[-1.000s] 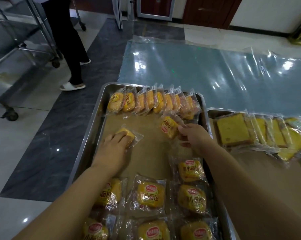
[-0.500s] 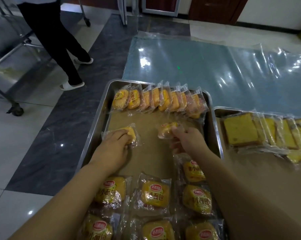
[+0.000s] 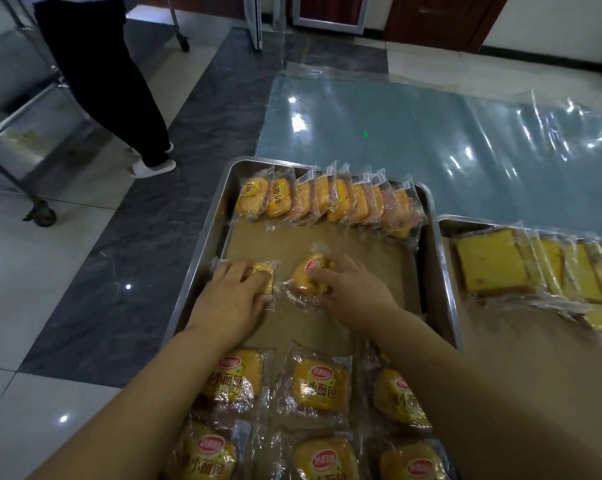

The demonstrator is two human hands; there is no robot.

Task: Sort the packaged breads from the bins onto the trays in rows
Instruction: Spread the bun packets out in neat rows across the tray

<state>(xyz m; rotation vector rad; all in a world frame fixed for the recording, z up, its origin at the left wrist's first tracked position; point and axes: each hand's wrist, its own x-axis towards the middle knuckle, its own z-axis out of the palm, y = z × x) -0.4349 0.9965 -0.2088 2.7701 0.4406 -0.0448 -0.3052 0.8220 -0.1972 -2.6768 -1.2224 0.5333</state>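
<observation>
A wheeled rack [image 3: 22, 109] is standing on tiles [image 3: 33, 271] beside steel trays [image 3: 206, 244]. This is probably serving as a bakery workroom.

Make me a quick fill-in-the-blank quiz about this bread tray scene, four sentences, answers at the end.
1. The left hand holds a bread packet near the metal tray's ____ edge.
2. The right hand grips a second packet with a ____ logo on top.
3. The finished row of packets lies along that tray's ____ end.
4. The sliced yellow cakes lie on a second tray, on the ____ side.

Missing words: left, red, far, right.
</observation>
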